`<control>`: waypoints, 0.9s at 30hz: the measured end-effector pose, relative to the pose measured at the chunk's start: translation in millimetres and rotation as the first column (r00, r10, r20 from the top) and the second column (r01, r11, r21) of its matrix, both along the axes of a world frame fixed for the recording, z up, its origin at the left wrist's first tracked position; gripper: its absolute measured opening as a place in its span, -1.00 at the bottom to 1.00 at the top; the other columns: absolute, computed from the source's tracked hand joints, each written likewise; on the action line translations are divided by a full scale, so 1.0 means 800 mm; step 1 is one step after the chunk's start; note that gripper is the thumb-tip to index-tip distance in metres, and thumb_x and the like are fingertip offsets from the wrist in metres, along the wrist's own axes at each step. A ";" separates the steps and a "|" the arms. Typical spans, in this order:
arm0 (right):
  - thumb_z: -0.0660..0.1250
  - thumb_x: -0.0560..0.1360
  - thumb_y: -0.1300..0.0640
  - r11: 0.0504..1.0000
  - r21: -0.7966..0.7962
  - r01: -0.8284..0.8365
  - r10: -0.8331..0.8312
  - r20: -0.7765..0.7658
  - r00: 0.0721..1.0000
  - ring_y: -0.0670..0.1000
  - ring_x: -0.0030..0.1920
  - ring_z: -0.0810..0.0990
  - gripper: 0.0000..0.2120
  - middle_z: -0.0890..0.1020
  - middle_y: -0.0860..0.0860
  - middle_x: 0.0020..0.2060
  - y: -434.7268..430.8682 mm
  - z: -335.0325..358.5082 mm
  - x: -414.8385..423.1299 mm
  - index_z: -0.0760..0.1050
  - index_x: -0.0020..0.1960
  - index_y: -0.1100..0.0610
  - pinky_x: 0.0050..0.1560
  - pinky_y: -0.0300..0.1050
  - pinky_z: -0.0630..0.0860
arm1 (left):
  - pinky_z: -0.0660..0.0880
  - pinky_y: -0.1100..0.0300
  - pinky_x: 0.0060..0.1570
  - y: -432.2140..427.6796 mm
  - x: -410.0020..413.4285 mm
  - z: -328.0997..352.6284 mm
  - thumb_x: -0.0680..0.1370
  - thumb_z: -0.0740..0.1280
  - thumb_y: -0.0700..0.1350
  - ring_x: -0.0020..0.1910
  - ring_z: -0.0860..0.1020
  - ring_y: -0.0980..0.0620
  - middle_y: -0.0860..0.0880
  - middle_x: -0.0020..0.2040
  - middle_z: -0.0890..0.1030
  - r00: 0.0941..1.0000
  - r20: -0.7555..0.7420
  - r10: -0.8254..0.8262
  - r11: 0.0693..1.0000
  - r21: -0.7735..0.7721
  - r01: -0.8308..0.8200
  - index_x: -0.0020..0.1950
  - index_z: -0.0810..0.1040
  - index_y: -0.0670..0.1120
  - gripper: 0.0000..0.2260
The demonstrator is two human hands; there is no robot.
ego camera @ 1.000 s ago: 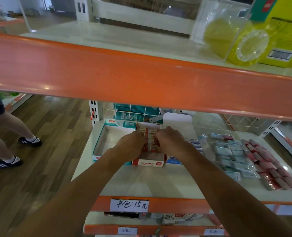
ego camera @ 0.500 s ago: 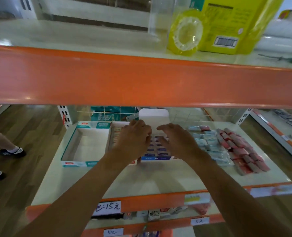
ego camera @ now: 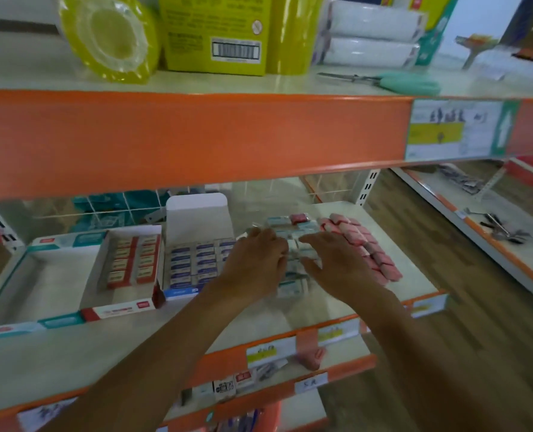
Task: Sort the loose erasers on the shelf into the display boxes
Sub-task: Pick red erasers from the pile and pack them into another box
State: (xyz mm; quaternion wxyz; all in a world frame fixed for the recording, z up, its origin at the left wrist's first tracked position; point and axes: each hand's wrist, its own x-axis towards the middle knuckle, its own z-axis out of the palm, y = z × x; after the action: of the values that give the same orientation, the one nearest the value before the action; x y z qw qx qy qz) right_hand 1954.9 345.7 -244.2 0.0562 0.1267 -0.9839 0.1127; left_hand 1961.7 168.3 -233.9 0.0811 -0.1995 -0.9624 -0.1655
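Observation:
On the middle shelf, three display boxes stand side by side: a teal-trimmed box with a bare floor, a red-trimmed box holding red-banded erasers, and a blue-trimmed box with blue-banded erasers. To their right lie loose wrapped teal-grey erasers and rows of pink erasers. My left hand and my right hand hover over the teal-grey pile, fingers spread, touching it. Whether either grips one is hidden.
The orange edge of the upper shelf hangs low over the work area. On top of it stand yellow-green packages and teal scissors. A lower shelf holds small packets. Wooden floor and another shelf unit lie to the right.
Both hands left the red-trimmed box and moved right, past the blue-trimmed box, onto the loose teal-grey erasers. The view swung right with them.

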 end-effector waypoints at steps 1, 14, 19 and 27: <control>0.26 0.55 -0.03 1.000 0.011 0.008 -0.008 -0.011 1.000 0.06 0.28 0.45 -0.62 0.50 0.01 0.28 0.012 -0.002 0.001 0.42 0.35 0.00 0.21 -0.04 0.38 | 0.45 0.03 0.07 0.012 -0.002 0.000 0.59 0.18 -0.04 0.16 0.43 -0.07 -0.07 0.10 0.52 1.000 0.010 -0.006 1.000 0.003 0.006 0.11 0.56 -0.07 -0.78; 0.20 0.56 0.10 0.987 0.052 0.155 -0.157 0.029 0.987 0.12 0.20 0.47 -0.63 0.52 0.03 0.25 0.141 -0.009 0.012 0.41 0.36 -0.01 0.06 0.03 0.49 | 0.38 0.08 0.05 0.143 -0.020 -0.011 0.57 0.20 -0.05 0.18 0.39 -0.08 -0.06 0.18 0.49 0.987 0.066 -0.145 0.988 -0.037 0.148 0.21 0.52 -0.05 -0.75; 0.19 0.58 0.09 0.977 0.036 0.209 -0.210 0.052 0.976 0.09 0.13 0.52 -0.70 0.55 0.01 0.21 0.175 -0.024 0.011 0.46 0.30 -0.03 0.03 0.03 0.52 | 0.39 0.08 -0.01 0.185 -0.023 -0.013 0.55 0.21 -0.04 0.14 0.45 -0.10 -0.10 0.16 0.53 0.984 0.042 -0.170 0.983 -0.055 0.173 0.21 0.51 -0.08 -0.73; 0.21 0.59 -0.01 0.977 -0.038 0.208 -0.204 0.077 0.976 -0.01 0.10 0.54 -0.69 0.53 -0.05 0.24 0.205 -0.033 0.006 0.44 0.32 -0.03 -0.05 -0.20 0.46 | 0.42 0.11 0.03 0.221 -0.028 -0.017 0.58 0.24 0.00 0.17 0.42 -0.05 -0.06 0.18 0.51 0.981 0.031 -0.191 0.981 -0.022 0.192 0.22 0.48 -0.06 -0.74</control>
State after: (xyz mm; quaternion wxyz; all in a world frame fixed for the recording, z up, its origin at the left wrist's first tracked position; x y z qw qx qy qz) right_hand 1959.6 509.7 -270.6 0.0348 0.0186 -0.9903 0.1334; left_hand 1939.5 345.0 -247.5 0.0485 -0.2896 -0.9418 -0.1636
